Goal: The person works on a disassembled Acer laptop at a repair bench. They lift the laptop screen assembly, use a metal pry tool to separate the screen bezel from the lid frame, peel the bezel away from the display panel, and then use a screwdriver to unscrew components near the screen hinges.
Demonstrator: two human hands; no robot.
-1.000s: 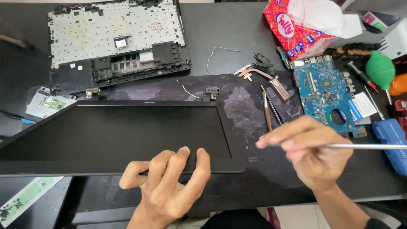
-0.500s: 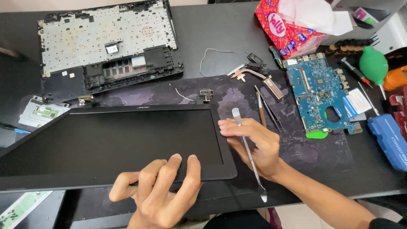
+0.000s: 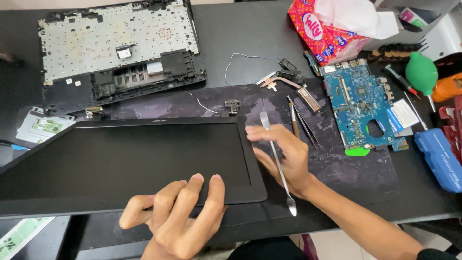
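Pressing down on the lower bezel of the black laptop screen panel [image 3: 130, 159] with the left hand [image 3: 175, 216], fingers spread and flat, gripping nothing. Pinching a slim metal spudger [image 3: 277, 161] in the right hand [image 3: 284, 156] at the panel's right edge, fingers closed around the shaft, flat tip up near the panel's top right corner. Past the panel's right edge: tweezers [image 3: 303, 123], then a blue circuit board [image 3: 361, 108]. Above the panel: a stripped keyboard chassis [image 3: 118, 48]. Likely risks: cracking the display by prying too deep, snapping bezel clips by twisting hard, or slipping off the seam and gouging the plastic.
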